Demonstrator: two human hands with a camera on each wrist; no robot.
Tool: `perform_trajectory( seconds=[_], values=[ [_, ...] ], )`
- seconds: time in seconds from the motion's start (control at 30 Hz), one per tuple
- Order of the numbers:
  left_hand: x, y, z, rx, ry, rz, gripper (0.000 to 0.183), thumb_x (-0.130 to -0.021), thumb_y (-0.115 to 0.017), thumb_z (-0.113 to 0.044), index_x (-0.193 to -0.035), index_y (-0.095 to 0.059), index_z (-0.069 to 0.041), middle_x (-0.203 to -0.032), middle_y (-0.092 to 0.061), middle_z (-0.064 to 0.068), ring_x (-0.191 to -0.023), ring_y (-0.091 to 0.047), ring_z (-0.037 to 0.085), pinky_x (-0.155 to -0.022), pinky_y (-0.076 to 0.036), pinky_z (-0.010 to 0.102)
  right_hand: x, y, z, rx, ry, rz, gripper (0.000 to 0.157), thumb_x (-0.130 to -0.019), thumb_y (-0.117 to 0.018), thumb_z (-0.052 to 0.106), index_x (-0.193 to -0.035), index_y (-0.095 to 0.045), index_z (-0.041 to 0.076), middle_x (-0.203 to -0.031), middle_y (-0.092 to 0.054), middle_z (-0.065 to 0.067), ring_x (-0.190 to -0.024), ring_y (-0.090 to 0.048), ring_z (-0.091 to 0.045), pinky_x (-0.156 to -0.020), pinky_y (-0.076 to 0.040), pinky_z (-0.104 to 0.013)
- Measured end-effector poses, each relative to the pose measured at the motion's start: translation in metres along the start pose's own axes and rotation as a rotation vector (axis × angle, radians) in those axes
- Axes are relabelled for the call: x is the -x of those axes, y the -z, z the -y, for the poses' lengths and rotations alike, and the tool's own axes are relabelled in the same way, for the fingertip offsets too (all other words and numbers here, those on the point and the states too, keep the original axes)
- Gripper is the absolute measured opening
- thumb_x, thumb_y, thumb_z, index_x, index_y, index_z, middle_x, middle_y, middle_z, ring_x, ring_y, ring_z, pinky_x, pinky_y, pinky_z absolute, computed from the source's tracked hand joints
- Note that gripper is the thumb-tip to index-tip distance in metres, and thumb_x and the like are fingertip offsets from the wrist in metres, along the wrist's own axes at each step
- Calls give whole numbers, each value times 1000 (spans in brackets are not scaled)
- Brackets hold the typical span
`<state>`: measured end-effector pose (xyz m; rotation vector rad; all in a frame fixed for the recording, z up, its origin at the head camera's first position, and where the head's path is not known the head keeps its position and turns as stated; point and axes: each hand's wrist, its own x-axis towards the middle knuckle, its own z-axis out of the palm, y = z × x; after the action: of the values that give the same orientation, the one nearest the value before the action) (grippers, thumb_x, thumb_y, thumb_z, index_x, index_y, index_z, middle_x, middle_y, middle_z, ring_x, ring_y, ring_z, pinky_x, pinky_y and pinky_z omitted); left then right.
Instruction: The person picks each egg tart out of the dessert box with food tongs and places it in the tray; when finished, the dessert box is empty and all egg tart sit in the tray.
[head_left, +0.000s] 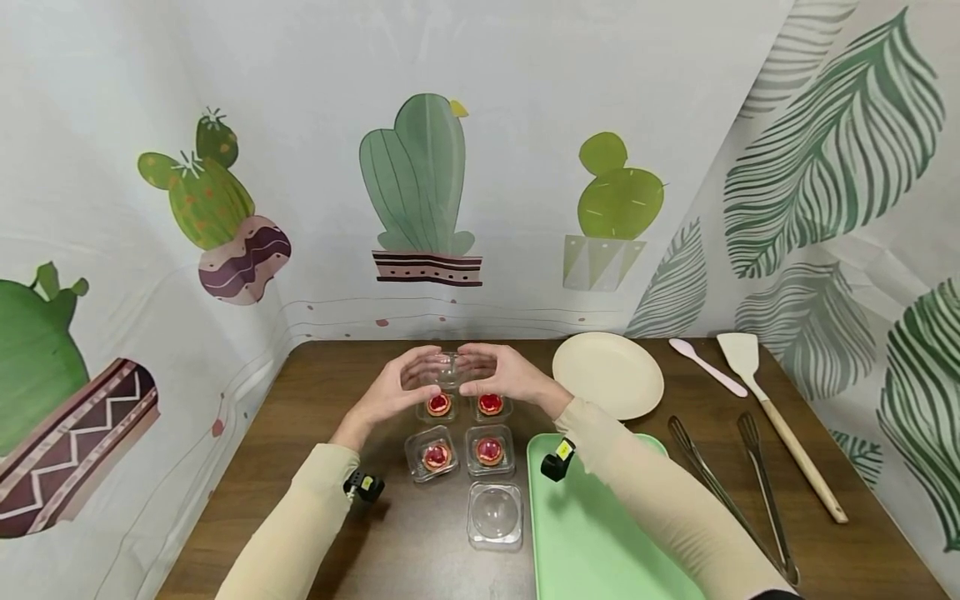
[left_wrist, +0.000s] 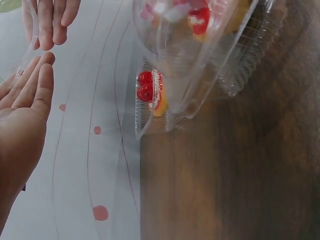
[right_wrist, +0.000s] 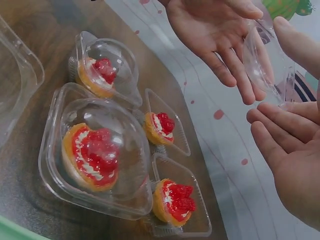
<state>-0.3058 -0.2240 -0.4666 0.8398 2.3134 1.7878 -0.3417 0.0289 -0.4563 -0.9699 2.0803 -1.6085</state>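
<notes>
Clear plastic shines between the two hands: a small domed lid (head_left: 447,367) is held up above the far part of the wooden bench (head_left: 300,396), off its surface. The left hand (head_left: 397,387) pinches one side of it between thumb and fingers, and the right hand (head_left: 506,375) pinches the opposite side the same way, the fingers long and only gently bent, the palms facing each other.

Below and just nearer the wearer, two tarts with glossy red topping and pale cream sit side by side, the left rear tart (head_left: 438,406) and the right rear tart (head_left: 490,405), each in a lidless clear tray. In front of them stand two more tarts under clear domes, one in the left covered box (head_left: 432,455), which is set slightly askew, the other in the right covered box (head_left: 490,451) just beside it. Nearer still lies another clear domed container (head_left: 495,515).

To the right of these is a light green tray (head_left: 585,542), partly under the right forearm's cream sleeve (head_left: 637,475). Behind the tray lies a cream plate (head_left: 609,375); farther right are a pale pink spoon (head_left: 708,367), a white spatula with a wooden handle (head_left: 780,425) and spread metal tongs (head_left: 767,487). A cloth backdrop (head_left: 517,167) printed with potted cacti and leaves hangs behind the bench.
</notes>
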Motion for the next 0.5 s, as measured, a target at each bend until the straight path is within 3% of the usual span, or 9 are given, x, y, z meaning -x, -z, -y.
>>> perform_trajectory(
  seconds=[0.27, 0.5],
  values=[
    [3, 3, -12, -48, -27, 50, 63, -89, -68, -3, -144, -38, 2, -137, -55, 22, -125, -53, 37, -105, -46, 40, 4, 0, 11, 154, 5, -33, 74, -78, -83, 28, -140, -50, 4, -128, -65, -7, -115, -64, -21, -98, -52, -30],
    [15, 4, -29, -225, -13, 93, 66, -85, -72, -3, -143, -41, -4, -135, -57, 17, -123, -57, 33, -104, -46, 45, 16, -11, 22, 265, 33, -34, 72, -77, -84, 33, -136, -53, 6, -126, -66, -4, -115, -63, -19, -98, -52, -33]
  ],
)
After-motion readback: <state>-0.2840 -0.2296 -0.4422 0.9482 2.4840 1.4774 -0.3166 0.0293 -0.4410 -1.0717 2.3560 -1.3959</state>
